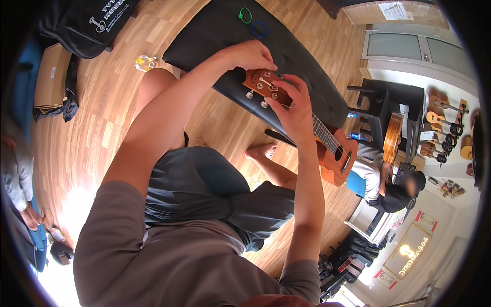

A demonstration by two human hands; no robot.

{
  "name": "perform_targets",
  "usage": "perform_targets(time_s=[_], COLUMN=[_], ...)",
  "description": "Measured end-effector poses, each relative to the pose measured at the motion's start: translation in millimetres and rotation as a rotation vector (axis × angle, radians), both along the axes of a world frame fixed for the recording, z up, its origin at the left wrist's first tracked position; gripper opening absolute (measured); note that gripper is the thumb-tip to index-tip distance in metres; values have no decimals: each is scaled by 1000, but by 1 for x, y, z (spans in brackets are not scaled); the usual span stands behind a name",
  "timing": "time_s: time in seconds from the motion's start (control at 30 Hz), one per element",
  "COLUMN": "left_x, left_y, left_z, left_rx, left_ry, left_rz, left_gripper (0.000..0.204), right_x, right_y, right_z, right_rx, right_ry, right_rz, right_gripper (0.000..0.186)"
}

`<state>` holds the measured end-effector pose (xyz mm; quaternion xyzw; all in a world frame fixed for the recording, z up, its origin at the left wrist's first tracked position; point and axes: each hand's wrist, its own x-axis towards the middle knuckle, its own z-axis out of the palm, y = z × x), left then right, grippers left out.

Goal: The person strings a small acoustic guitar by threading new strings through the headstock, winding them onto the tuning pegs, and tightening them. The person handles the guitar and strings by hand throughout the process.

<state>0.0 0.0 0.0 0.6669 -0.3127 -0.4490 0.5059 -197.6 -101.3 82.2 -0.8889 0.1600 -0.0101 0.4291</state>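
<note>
Your brown ukulele (336, 157) slants away ahead of you to the right, its body nearest the right forearm and its headstock over the black padded desk (302, 66). Your right hand (294, 100) is half curled, holding the headstock between spread thumb and fingers. Your left hand (254, 55) has its fingers bunched at the headstock's far edge; you can't tell whether they pinch anything. Past it, a blue ring (260, 29) and a green ring (245, 15) lie on the desk. Farther right, a seated person (396, 192) is beside a wooden guitar (393, 137).
</note>
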Motion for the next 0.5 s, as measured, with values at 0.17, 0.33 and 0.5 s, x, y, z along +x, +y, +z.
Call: perform_targets(time_s=[0.17,0.33,0.5], left_x=[-5,-4,-9], left_y=[-6,-10,-14], left_z=[-2,6,5], left_rx=[121,156,136], left_ry=[-294,-363,-376], left_rz=[27,54,108], left_gripper=[24,23,23], right_x=[2,10,15], right_y=[-1,-4,-6], right_z=[-15,-16,-18], right_rx=[-169,-257,-286], right_ry=[-22,1,-29], right_rz=[51,114,125], right_gripper=[40,44,41])
